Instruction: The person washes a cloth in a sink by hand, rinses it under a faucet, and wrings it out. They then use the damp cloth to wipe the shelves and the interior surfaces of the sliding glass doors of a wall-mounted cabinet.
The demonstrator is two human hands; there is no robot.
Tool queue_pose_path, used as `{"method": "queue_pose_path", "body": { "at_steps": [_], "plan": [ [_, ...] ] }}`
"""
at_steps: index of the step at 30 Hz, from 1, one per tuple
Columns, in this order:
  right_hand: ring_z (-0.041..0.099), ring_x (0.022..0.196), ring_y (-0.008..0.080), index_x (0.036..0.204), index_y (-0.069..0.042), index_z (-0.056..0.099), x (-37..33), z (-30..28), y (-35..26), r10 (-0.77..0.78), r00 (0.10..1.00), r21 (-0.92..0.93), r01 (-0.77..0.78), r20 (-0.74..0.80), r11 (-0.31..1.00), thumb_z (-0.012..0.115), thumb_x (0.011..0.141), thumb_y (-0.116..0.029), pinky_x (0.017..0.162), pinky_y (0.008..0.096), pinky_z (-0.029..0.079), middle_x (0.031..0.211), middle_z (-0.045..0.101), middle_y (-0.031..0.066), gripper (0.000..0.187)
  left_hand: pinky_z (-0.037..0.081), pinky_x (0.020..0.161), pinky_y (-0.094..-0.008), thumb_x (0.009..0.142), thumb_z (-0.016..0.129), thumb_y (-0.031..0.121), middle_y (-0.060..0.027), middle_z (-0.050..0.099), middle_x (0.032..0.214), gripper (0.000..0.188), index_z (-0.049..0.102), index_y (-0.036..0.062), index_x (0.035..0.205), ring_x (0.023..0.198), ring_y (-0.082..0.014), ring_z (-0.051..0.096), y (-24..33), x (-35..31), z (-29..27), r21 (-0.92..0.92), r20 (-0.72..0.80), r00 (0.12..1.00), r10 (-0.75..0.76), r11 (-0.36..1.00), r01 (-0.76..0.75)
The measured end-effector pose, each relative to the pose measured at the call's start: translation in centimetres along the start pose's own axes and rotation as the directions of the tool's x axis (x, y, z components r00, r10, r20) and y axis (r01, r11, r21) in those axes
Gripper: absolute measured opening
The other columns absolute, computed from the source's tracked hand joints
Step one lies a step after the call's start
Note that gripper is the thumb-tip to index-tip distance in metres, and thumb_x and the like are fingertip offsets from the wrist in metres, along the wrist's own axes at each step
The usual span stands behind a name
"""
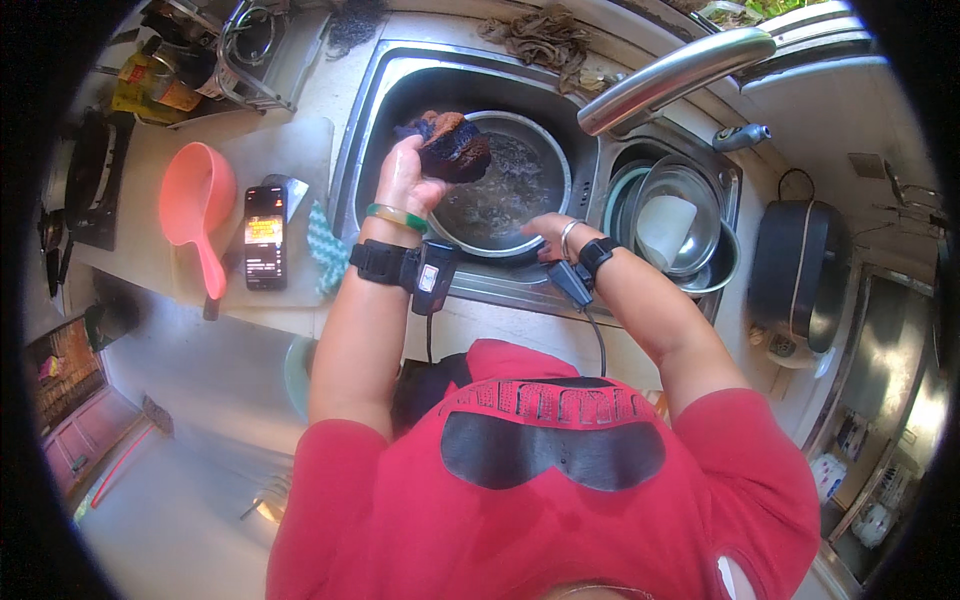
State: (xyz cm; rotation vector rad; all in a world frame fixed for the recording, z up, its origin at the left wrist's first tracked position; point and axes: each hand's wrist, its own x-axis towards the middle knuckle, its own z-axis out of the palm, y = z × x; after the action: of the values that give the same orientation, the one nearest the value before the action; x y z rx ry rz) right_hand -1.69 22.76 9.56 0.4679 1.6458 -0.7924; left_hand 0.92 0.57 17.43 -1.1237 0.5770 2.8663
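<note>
My left hand (404, 180) is closed on a bunched, wet-looking cloth (455, 147) in dark blue and brown. It holds the cloth above the left side of a round metal basin (566, 165). Water (500, 185) with a rippled surface stands in the basin, which sits in the left bowl of a steel double sink (350, 190). At the basin's near right rim is my right hand (553, 236), its fingers apart and holding nothing; whether they touch the rim is hard to make out.
A steel faucet (670, 80) reaches over the sink from the back right. Stacked bowls (700, 225) fill the right bowl. On the left counter lie a pink ladle (197, 195), a phone (265, 240) and a checked cloth (325, 250). A brown rag (545, 38) lies behind the sink.
</note>
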Motion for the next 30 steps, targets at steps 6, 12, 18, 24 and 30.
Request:
{"method": "queue_pose_path", "body": {
  "at_steps": [6, 12, 18, 24, 30],
  "plan": [
    [0.054, 0.079, 0.0241, 0.098, -0.007, 0.051, 5.4, -1.1, 2.2, -0.018, 1.0, 0.43, 0.025, -0.02, 0.903, 0.058, 0.082, -0.026, 0.065, 0.0405, 0.05, 0.09, 0.053, 0.0125, 0.025, 0.038, 0.092, -0.0584, 0.092, 0.027, 0.017, -0.0202, 0.05, 0.117, 0.035, 0.044, 0.0012, 0.118, 0.107, -0.0367, 0.05, 1.8, -1.9, -0.1, -0.023, 0.026, 0.997, 0.07, 0.997, -0.07],
    [0.054, 0.05, 0.0201, 0.081, 0.002, 0.055, 0.9, -0.3, -2.8, -0.178, 0.912, 0.323, 0.306, -0.37, 0.895, 0.05, 0.078, -0.009, 0.038, 0.0312, 0.044, 0.069, 0.057, 0.0108, 0.013, 0.033, 0.097, -0.0562, 0.091, 0.027, 0.02, -0.0211, 0.047, 0.122, 0.04, 0.043, 0.0007, 0.122, 0.114, -0.037, 0.045, 2.1, -2.5, -0.8, 0.031, 0.07, 0.992, 0.108, 0.993, -0.11],
    [0.06, 0.082, 0.0381, 0.107, 0.001, 0.051, -2.8, -3.7, -6.2, -0.733, 0.493, -0.724, 0.261, -0.469, 0.638, 0.049, 0.075, -0.014, 0.076, 0.045, 0.047, 0.087, 0.062, 0.0238, 0.036, 0.034, 0.097, -0.0546, 0.092, 0.024, 0.02, -0.0223, 0.048, 0.121, 0.04, 0.043, -0.0012, 0.12, 0.112, -0.037, 0.047, 2.2, -2.7, -0.5, 0.001, 0.142, 0.985, 0.094, 0.995, -0.095],
    [0.063, 0.066, 0.0319, 0.131, -0.008, 0.033, -9.9, -2.8, -8.0, -0.956, 0.254, -0.989, -0.034, -0.15, 0.146, 0.049, 0.075, -0.012, 0.059, 0.0415, 0.05, 0.076, 0.064, 0.0155, 0.059, 0.035, 0.096, -0.0555, 0.091, 0.026, 0.019, -0.0214, 0.051, 0.118, 0.038, 0.047, -0.0003, 0.117, 0.11, -0.0363, 0.049, 1.9, -2.9, -0.5, 0.001, 0.107, 0.985, 0.133, 0.991, -0.134],
    [0.061, 0.068, 0.0352, 0.131, -0.012, 0.034, -11.6, -4.0, -6.9, -0.947, 0.218, -0.97, 0.004, -0.236, 0.243, 0.047, 0.075, -0.014, 0.061, 0.0453, 0.049, 0.075, 0.063, 0.0179, 0.057, 0.034, 0.097, -0.0557, 0.092, 0.026, 0.019, -0.0219, 0.05, 0.119, 0.038, 0.046, 0.0004, 0.117, 0.111, -0.0368, 0.048, 2.1, -3.8, -0.1, -0.035, 0.125, 0.988, 0.093, 0.995, -0.09]
  ]
}}
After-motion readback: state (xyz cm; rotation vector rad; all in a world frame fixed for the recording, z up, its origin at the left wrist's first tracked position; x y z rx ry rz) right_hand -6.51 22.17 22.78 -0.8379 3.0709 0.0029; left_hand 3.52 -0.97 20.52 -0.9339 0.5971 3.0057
